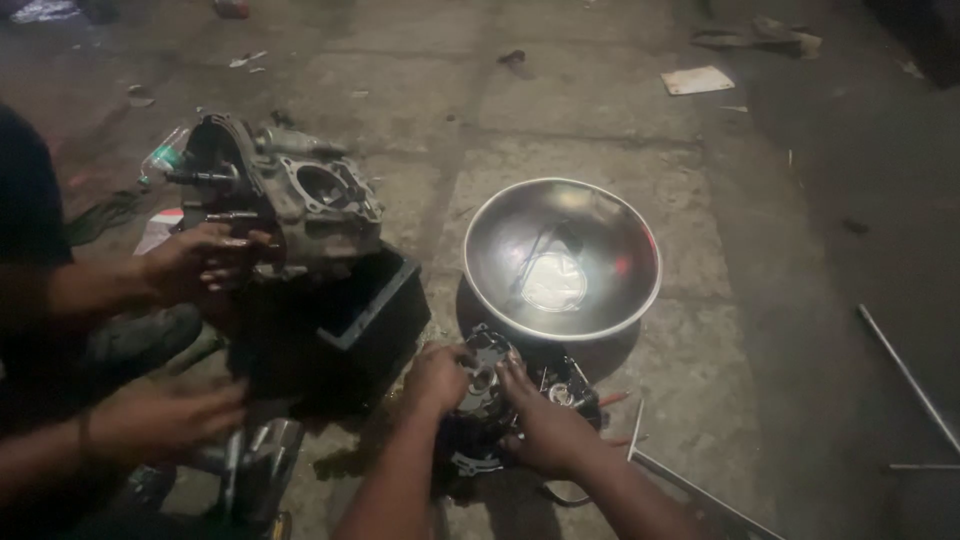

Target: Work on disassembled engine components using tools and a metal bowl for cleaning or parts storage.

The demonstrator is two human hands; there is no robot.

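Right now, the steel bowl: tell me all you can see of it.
The bowl is round, wide and shallow, shiny metal, upright on the concrete floor. A pale flat piece and a thin dark rod-like item lie inside. Nothing grips it; the person's hands work on a dark engine part just in front of it.

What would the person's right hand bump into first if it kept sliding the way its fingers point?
Probably the dark engine part its fingertips already touch, then the left hand beyond; depth is unclear.

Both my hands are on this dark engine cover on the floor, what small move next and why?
Probably lift the cover slightly with both hands: the left hand and right hand already grip opposite sides, and the steel bowl sits close behind.
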